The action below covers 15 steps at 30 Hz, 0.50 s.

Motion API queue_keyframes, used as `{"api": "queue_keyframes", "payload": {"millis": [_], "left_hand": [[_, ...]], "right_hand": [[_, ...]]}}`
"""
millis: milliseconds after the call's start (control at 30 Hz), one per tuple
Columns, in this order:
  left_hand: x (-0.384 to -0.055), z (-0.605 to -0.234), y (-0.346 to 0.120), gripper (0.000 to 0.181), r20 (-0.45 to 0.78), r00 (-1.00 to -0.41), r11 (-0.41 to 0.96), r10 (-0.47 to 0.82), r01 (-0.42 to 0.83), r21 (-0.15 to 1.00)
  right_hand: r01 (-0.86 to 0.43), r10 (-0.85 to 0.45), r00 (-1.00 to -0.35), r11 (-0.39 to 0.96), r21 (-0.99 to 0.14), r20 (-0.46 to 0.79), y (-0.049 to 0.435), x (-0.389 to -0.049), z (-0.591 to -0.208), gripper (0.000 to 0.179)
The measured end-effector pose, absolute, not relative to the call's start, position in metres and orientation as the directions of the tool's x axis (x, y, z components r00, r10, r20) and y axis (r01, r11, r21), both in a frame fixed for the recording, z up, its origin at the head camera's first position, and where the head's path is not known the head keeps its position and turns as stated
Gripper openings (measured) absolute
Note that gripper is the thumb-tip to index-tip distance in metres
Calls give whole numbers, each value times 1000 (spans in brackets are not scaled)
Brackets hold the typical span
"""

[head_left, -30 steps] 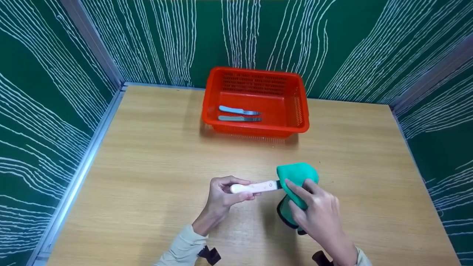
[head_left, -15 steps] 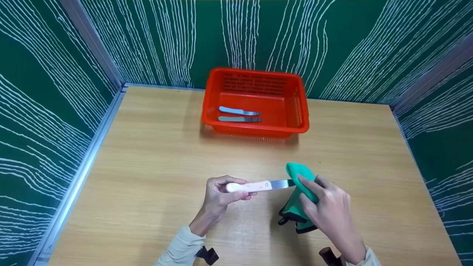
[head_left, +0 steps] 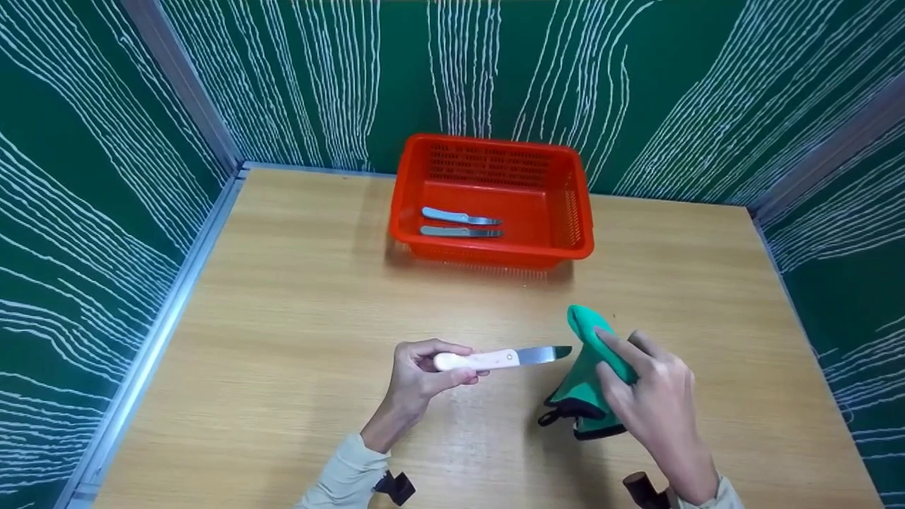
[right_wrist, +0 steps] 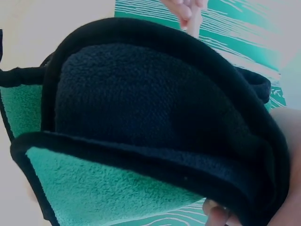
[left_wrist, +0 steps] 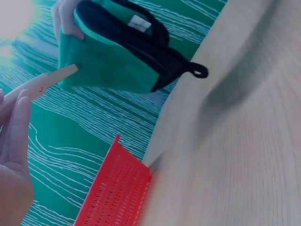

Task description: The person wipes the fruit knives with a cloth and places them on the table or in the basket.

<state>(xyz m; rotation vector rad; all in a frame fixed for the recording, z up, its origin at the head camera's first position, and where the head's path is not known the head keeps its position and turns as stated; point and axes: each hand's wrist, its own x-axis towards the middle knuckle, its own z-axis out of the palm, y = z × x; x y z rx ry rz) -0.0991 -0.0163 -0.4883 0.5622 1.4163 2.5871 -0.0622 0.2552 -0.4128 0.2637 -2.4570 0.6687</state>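
Observation:
My left hand (head_left: 417, 382) grips a small knife (head_left: 495, 359) by its pale pinkish-white handle. The short metal blade points right, level above the table, and its tip looks dark. A green cloth (head_left: 583, 378) with black edging and a hanging loop is pinched in my right hand (head_left: 654, 396), folded over and drooping. Just a small gap separates the cloth's fold from the blade tip in the head view. Seen from the left wrist, the knife (left_wrist: 47, 82) overlaps the cloth (left_wrist: 113, 66). From the right wrist, the cloth's dark inner face (right_wrist: 122, 94) fills most of the view.
A red plastic basket (head_left: 495, 251) stands at the back of the wooden table (head_left: 297, 297). Inside it lie a knife with a light blue handle (head_left: 445, 215) and a knife with a greyish handle (head_left: 445, 231). Green walls with white wavy lines enclose three sides.
The cloth in my right hand has slid rightward off the blade, which was covered up to the handle and is now exposed to its tip. My left hand has barely moved.

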Motion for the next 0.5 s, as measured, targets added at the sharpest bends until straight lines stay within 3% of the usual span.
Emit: {"api": "queue_keyframes", "payload": {"millis": [233,500], "left_hand": [[-101,-487,-11,31,253,-927,-508,276,83,857],[-102,-483,-3,27,270,-929,-412,253,149,899]], "right_hand": [[-358,-37,-794,836,-417,607,252,-60,-398,31],[-362,-86,-837,829,-428,541,235,-51,-389,34]]}}
